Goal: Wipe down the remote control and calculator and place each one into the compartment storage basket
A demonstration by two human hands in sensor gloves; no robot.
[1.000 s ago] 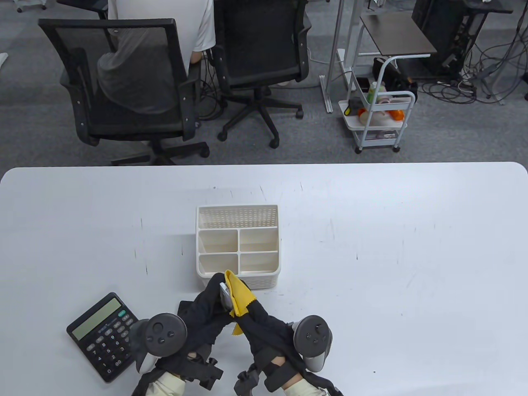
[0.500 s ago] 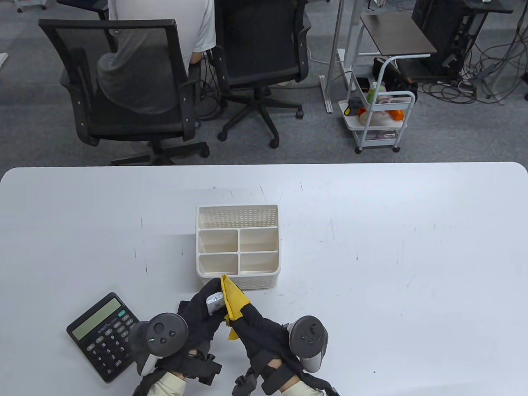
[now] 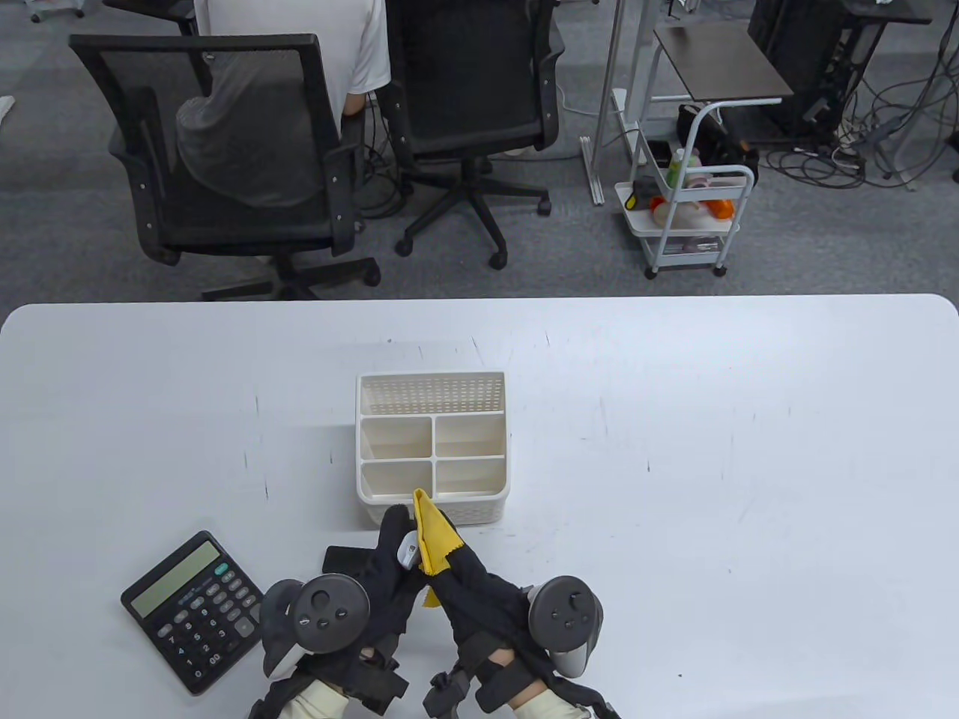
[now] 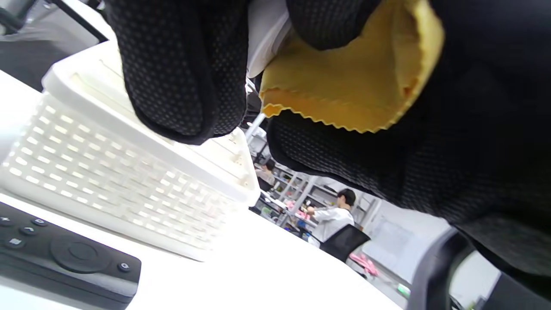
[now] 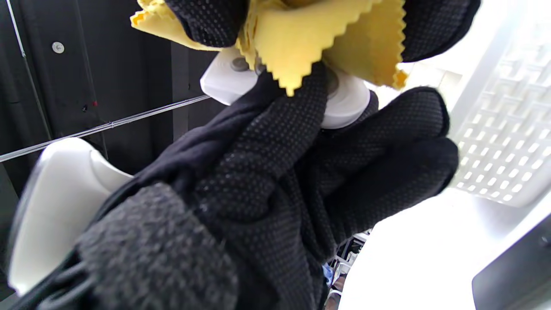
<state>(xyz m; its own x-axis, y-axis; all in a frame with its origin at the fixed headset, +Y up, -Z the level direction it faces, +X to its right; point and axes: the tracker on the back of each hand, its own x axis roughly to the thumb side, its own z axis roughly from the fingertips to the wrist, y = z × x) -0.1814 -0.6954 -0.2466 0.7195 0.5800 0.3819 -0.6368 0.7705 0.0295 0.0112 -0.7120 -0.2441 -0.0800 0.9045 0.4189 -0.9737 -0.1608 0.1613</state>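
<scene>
My left hand (image 3: 395, 533) grips a small white remote control (image 3: 408, 551) just in front of the white compartment basket (image 3: 479, 512). My right hand (image 3: 452, 571) pinches a yellow cloth (image 3: 434, 533) and presses it against the remote. The right wrist view shows the cloth (image 5: 297, 47) draped over the white remote (image 5: 221, 79), with left-hand fingers (image 5: 387, 142) wrapped under it. A black calculator (image 3: 195, 610) lies flat at the front left. A black remote (image 4: 64, 254) lies on the table below my left hand, mostly hidden in the table view.
The basket has one long rear compartment and several small front ones, all empty, with its rim (image 3: 358, 449) close to my fingertips. Office chairs (image 3: 240, 150), a seated person and a white trolley (image 3: 689, 217) stand beyond the table's far edge.
My left hand has shifted right and forward, turning the white remote more upright. The yellow cloth has slid along the remote towards the basket. The calculator has not moved.
</scene>
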